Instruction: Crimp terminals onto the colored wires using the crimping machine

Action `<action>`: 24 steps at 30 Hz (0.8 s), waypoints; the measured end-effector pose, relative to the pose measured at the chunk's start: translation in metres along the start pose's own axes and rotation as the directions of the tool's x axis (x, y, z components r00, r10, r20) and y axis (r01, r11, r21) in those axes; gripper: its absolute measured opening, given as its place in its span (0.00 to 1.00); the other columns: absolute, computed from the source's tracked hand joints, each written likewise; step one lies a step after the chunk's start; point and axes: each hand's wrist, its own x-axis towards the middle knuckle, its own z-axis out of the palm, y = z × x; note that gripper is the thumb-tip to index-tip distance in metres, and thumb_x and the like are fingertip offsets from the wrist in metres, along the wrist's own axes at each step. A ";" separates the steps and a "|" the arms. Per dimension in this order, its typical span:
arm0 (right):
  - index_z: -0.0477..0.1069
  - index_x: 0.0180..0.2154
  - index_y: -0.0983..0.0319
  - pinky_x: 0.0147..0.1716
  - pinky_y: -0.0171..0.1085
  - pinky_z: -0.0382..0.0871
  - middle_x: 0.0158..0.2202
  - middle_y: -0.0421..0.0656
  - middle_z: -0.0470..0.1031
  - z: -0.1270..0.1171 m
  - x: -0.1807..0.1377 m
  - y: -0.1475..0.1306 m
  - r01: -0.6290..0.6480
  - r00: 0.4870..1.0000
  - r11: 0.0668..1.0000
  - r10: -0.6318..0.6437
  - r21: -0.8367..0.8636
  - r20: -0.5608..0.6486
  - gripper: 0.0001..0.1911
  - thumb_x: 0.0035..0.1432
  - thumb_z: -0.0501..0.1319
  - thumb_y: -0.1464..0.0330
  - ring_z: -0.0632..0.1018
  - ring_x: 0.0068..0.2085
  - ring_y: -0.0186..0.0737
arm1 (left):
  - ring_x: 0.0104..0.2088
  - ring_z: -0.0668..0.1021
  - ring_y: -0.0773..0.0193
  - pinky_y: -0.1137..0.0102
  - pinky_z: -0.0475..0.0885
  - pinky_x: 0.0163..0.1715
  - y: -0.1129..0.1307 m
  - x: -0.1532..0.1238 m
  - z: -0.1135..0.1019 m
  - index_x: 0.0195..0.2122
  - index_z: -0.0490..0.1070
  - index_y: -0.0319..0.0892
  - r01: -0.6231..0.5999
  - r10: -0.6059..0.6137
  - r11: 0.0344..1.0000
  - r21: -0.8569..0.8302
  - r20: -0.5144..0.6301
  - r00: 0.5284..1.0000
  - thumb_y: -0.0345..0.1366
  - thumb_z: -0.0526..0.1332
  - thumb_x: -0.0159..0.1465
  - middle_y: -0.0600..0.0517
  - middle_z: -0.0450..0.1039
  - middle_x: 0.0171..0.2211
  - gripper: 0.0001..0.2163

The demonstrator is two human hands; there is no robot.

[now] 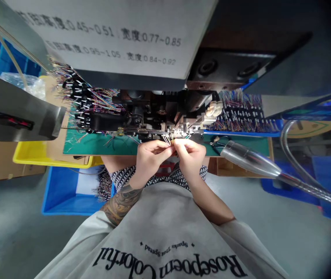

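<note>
At the front of a crimping machine [159,110], my two hands meet with fingertips close together. My left hand [150,157] is closed in a pinch, with thin light-coloured wires [167,140] fanning up from its fingertips toward the machine's lit working point. My right hand [191,155] pinches beside it, at a thin yellowish wire [172,138] between the hands. The fingers hide the lower part of the wires. A strip of small metal terminals [149,130] runs in from the left, just above my hands.
Bundles of coloured wires lie behind on the left [79,93] and in a blue tray [249,133] on the right. A lamp head [240,155] on a bendable neck juts in at right. A yellow bin [34,157] and a blue bin [63,211] stand lower left.
</note>
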 end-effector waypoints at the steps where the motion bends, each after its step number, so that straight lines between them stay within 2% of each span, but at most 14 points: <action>1: 0.80 0.24 0.62 0.24 0.34 0.65 0.19 0.37 0.72 0.000 0.001 -0.001 -0.011 1.000 1.000 0.011 0.004 -0.016 0.13 0.58 0.66 0.63 0.69 0.23 0.31 | 0.31 0.84 0.64 0.71 0.81 0.34 0.000 0.000 0.000 0.32 0.83 0.41 -0.011 0.011 1.000 -0.007 0.003 1.000 0.38 0.75 0.58 0.51 0.84 0.31 0.07; 6: 0.75 0.19 0.61 0.22 0.33 0.60 0.17 0.36 0.66 0.003 0.007 -0.002 -0.032 0.999 0.999 0.033 0.037 -0.024 0.18 0.58 0.67 0.63 0.64 0.22 0.29 | 0.32 0.83 0.65 0.71 0.81 0.36 -0.001 0.001 0.001 0.32 0.83 0.43 -0.065 0.065 0.998 -0.013 0.006 0.998 0.38 0.74 0.60 0.52 0.83 0.32 0.06; 11: 0.82 0.26 0.61 0.24 0.34 0.65 0.19 0.37 0.69 0.004 0.006 0.000 -0.085 0.996 0.995 0.086 0.044 -0.016 0.14 0.59 0.67 0.60 0.67 0.22 0.31 | 0.32 0.84 0.65 0.70 0.83 0.36 -0.003 0.001 0.000 0.32 0.82 0.43 -0.027 0.026 0.998 -0.054 -0.024 0.999 0.40 0.74 0.61 0.52 0.83 0.32 0.07; 17: 0.84 0.29 0.61 0.27 0.35 0.69 0.22 0.38 0.75 0.002 0.002 0.000 0.013 0.999 1.000 -0.013 -0.021 0.043 0.11 0.58 0.67 0.62 0.72 0.26 0.33 | 0.32 0.85 0.63 0.71 0.83 0.34 -0.004 0.001 0.000 0.34 0.84 0.42 -0.014 0.013 1.000 -0.023 -0.014 1.000 0.38 0.74 0.61 0.51 0.85 0.32 0.06; 20: 0.82 0.26 0.61 0.25 0.34 0.66 0.20 0.37 0.72 0.001 0.003 0.001 0.029 1.000 1.000 -0.029 -0.012 -0.001 0.11 0.58 0.68 0.64 0.69 0.24 0.31 | 0.32 0.85 0.63 0.71 0.82 0.34 -0.003 0.001 0.001 0.34 0.84 0.42 -0.002 0.002 1.000 -0.018 0.012 1.000 0.37 0.75 0.60 0.51 0.85 0.32 0.05; 24: 0.81 0.24 0.60 0.24 0.34 0.63 0.19 0.37 0.70 0.002 0.006 0.001 0.011 0.999 1.000 -0.011 -0.002 -0.032 0.13 0.59 0.68 0.63 0.67 0.23 0.31 | 0.32 0.85 0.63 0.70 0.83 0.35 -0.004 0.002 0.003 0.32 0.82 0.41 -0.015 0.015 0.998 -0.053 -0.006 1.000 0.37 0.76 0.57 0.51 0.84 0.31 0.07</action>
